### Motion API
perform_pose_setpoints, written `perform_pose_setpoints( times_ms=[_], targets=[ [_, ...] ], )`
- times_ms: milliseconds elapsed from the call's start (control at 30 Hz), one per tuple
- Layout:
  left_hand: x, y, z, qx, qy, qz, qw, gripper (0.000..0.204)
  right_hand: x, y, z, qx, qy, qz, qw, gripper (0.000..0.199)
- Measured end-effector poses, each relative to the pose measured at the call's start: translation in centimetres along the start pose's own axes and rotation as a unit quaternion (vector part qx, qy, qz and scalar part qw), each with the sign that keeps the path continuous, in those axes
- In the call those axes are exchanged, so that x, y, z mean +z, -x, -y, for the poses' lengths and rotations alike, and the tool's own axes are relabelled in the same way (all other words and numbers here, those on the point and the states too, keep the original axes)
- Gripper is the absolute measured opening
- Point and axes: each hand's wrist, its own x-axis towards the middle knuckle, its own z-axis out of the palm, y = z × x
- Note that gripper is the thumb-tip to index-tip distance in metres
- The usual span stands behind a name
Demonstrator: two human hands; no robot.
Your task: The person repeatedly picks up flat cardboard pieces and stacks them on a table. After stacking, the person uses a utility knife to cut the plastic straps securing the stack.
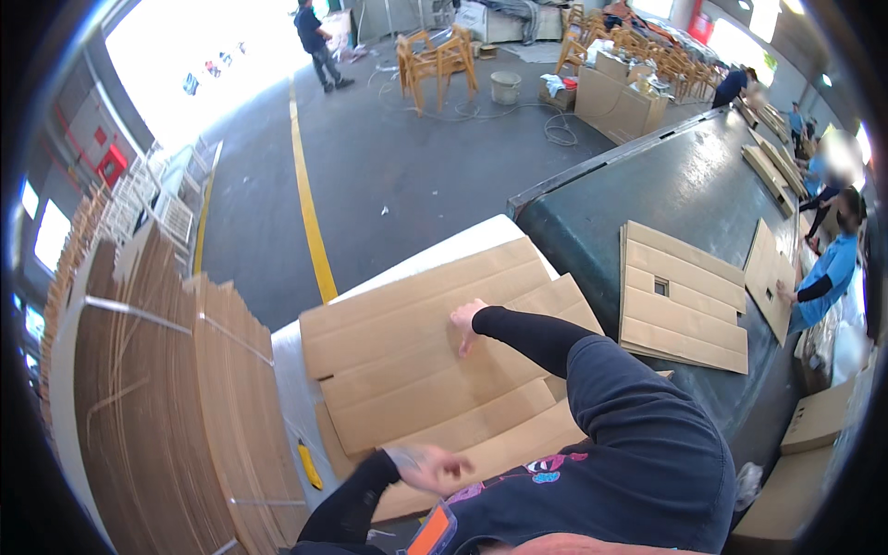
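Observation:
In front of me lies a flat folded cardboard sheet (407, 356), brown and creased, on top of other cardboard. My right hand (467, 326) reaches across and rests on its upper part, fingers pointing down against the board. Close to my body, my left hand (430, 467) hovers over the near edge of the cardboard. Its fingers are loosely bent and apart, with nothing visible in them. A yellow utility knife (310, 465) lies left of the cardboard on the white work surface (294, 370).
Tall strapped stacks of cardboard (185, 398) stand at my left. To the right, a dark green table (601, 203) carries a pile of cardboard pieces (680, 296) with a square hole. A co-worker in blue (828, 277) handles cardboard there. Wooden chairs (437, 69) and a bucket (505, 88) stand beyond.

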Motion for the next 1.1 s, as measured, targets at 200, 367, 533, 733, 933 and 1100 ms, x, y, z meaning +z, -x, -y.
perform_pose_setpoints(
  times_ms=[200, 367, 533, 733, 933, 1100],
  targets=[
    [-14.2, -1.0, 10.0, -0.227, -0.301, -0.478, 0.794, 0.091, 0.2, 0.2, -6.0, -0.068, -0.13, 0.101, 0.984, 0.089],
    [-16.4, -1.6, 14.5, -0.294, -0.148, -0.242, 0.913, 0.088, -1.9, 1.3, -6.5, -0.096, -0.063, 0.12, 0.986, 0.101],
    [-16.3, -2.9, 13.9, -0.295, -0.17, -0.288, 0.895, 0.081, -1.8, 3.8, -7.3, -0.06, -0.079, 0.052, 0.994, 0.082],
    [-11.9, -2.6, 11.5, -0.384, -0.2, -0.381, 0.817, 0.066, -0.4, 6.8, -4.9, -0.006, -0.078, -0.049, 0.996, 0.069],
    [-7.4, -4.2, 13.5, -0.258, -0.377, -0.59, 0.665, 0.054, 5.5, 8.0, -3.1, -0.04, 0.044, -0.356, 0.933, 0.041],
    [-8.9, -3.3, 11.3, -0.29, -0.32, -0.522, 0.735, 0.061, 2.6, 7.8, -4.5, -0.027, -0.015, -0.175, 0.984, 0.051]
  ],
)
